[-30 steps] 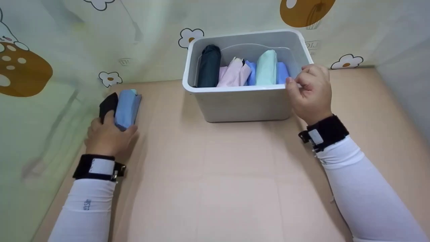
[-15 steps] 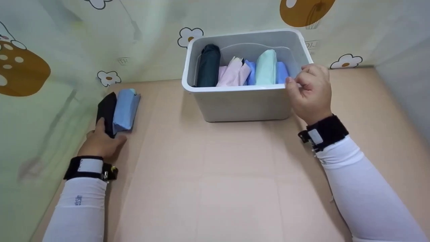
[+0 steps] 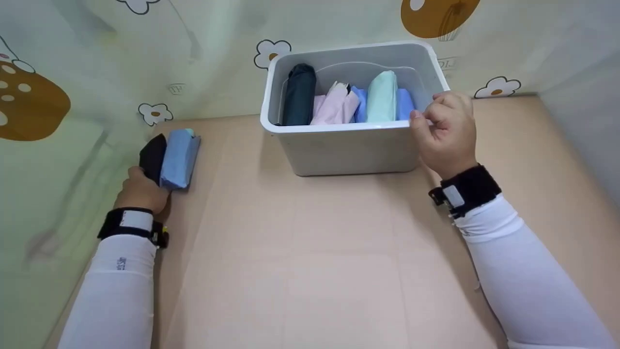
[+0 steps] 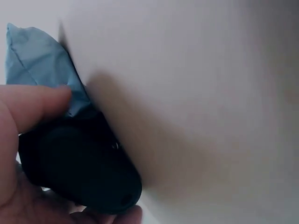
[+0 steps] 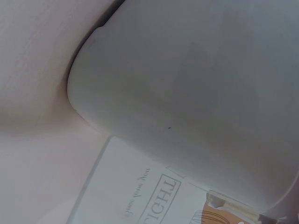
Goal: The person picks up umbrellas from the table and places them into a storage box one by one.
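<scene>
At the far left of the table, my left hand (image 3: 142, 191) grips the near end of a black folded umbrella (image 3: 152, 157). In the left wrist view its dark rounded handle end (image 4: 84, 163) lies between my thumb and curled fingers. A light blue folded umbrella (image 3: 179, 160) lies right beside it. My right hand (image 3: 448, 133) holds the front right corner of a white plastic bin (image 3: 353, 152), fingers curled over the rim. Inside the bin stand a dark green folded umbrella (image 3: 299, 96), a pink one (image 3: 336, 104), a mint one (image 3: 382, 97) and blue ones (image 3: 406, 104).
A patterned curtain-like sheet (image 3: 213, 72) hangs behind the bin and along the left side. The beige tabletop (image 3: 290, 252) spreads in front of the bin and between my arms. In the right wrist view the bin's wall (image 5: 187, 93) fills most of the picture.
My left hand has shifted slightly left off the light blue umbrella's near end, and its fingers have closed round the black umbrella. My right hand has stayed on the bin's rim.
</scene>
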